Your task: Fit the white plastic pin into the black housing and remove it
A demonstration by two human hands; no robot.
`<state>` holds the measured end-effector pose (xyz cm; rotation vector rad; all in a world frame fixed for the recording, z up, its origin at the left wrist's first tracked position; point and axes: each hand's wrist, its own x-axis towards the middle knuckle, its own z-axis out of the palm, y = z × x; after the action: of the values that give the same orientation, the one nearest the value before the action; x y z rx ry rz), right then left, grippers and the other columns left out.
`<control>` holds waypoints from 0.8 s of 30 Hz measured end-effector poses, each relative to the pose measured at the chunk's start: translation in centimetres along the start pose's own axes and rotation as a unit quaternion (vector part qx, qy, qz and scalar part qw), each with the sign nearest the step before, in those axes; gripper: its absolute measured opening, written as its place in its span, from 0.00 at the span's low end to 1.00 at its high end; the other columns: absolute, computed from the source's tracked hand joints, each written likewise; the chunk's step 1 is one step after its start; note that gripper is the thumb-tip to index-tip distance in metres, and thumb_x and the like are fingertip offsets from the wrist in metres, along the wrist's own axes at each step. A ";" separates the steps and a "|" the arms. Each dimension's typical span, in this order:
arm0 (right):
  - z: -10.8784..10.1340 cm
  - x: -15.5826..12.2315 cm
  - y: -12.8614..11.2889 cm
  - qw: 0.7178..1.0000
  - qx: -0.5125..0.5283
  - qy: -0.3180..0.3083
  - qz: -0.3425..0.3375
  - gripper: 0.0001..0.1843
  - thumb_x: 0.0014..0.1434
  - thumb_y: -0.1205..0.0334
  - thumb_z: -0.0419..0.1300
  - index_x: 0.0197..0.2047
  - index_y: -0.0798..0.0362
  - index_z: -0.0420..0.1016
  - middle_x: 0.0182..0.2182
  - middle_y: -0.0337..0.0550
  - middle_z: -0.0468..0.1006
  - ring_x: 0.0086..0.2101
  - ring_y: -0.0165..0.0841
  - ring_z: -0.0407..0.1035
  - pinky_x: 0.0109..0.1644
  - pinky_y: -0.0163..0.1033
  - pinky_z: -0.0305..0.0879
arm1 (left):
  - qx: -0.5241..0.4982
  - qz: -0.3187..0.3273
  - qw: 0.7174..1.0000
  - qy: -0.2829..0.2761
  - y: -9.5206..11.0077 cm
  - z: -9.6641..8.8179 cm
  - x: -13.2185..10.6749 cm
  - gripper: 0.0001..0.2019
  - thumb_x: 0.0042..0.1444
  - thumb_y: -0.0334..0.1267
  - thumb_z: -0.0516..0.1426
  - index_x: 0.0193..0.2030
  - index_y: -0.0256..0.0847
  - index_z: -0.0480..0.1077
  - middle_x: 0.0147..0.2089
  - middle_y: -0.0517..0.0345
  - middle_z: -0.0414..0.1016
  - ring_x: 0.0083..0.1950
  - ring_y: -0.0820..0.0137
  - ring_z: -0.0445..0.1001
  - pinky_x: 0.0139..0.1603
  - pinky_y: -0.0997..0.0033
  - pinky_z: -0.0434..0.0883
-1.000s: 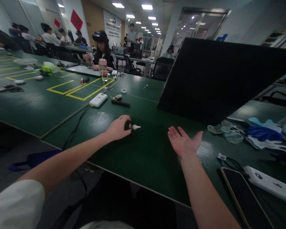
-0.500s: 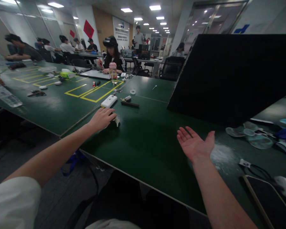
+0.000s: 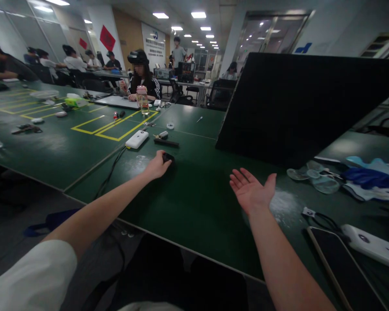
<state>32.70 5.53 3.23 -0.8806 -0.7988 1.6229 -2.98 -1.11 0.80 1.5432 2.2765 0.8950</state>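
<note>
My left hand [image 3: 157,165] is closed around a small black object [image 3: 169,158], low over the green table [image 3: 194,190]. The object's kind is unclear, since my fingers cover part of it. Just beyond that hand lies a dark narrow bar [image 3: 166,142], with a small silvery item [image 3: 162,135] behind it. A white power bank [image 3: 137,139] lies further left, with a black cable [image 3: 112,169] nearby. On the right, my right hand [image 3: 251,190] is palm up with its fingers spread, holding nothing.
A large black panel [image 3: 298,108] leans at the right. Clear goggles [image 3: 324,179], blue-and-white gloves [image 3: 369,178], a phone [image 3: 343,263] and another white power bank [image 3: 372,246] lie near the right edge. Across the table, a person in a headset [image 3: 142,80] sits behind a bottle [image 3: 142,100].
My left hand has moved right, away from the power bank, and a black object now shows in it. A pale item beside its fingers is no longer visible. My right hand stays palm up.
</note>
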 end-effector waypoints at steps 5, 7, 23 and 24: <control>-1.2 0.5 -0.9 0.997 0.042 0.058 -0.016 0.47 0.54 0.20 0.38 0.46 0.52 0.75 0.48 0.54 0.79 0.47 0.46 0.75 0.44 0.50 0.72 | -0.009 0.148 0.982 -0.116 8.3 5.7 -3.2 0.24 0.65 0.48 0.52 0.63 0.38 0.55 0.51 0.40 0.77 0.49 0.57 0.79 0.48 0.59 0.73; -1.4 0.6 -1.1 0.996 0.047 0.070 -0.023 0.47 0.54 0.20 0.37 0.45 0.51 0.75 0.46 0.53 0.80 0.45 0.45 0.75 0.41 0.49 0.72 | -0.028 0.191 0.971 -0.145 11.4 7.8 -4.8 0.24 0.65 0.48 0.52 0.63 0.40 0.56 0.52 0.42 0.76 0.51 0.57 0.78 0.49 0.60 0.73; -1.3 -0.4 1.6 0.723 -0.657 -0.125 -0.170 0.16 0.58 0.45 0.62 0.44 0.44 0.82 0.34 0.45 0.78 0.28 0.34 0.69 0.29 0.40 0.63 | -0.214 0.115 0.970 0.005 8.1 4.8 -5.0 0.23 0.65 0.45 0.54 0.63 0.41 0.57 0.58 0.47 0.70 0.54 0.64 0.74 0.56 0.60 0.72; -1.2 -0.6 1.6 0.718 -0.664 -0.138 -0.160 0.15 0.59 0.46 0.62 0.42 0.44 0.82 0.34 0.45 0.77 0.28 0.34 0.69 0.28 0.40 0.62 | -0.216 0.107 0.970 -0.004 7.6 4.6 -4.9 0.23 0.64 0.44 0.54 0.63 0.42 0.56 0.56 0.48 0.72 0.52 0.65 0.75 0.53 0.61 0.73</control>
<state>33.04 4.67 1.31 -1.3206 -2.3063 0.6459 7.14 -2.06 1.26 1.5942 1.7674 1.3334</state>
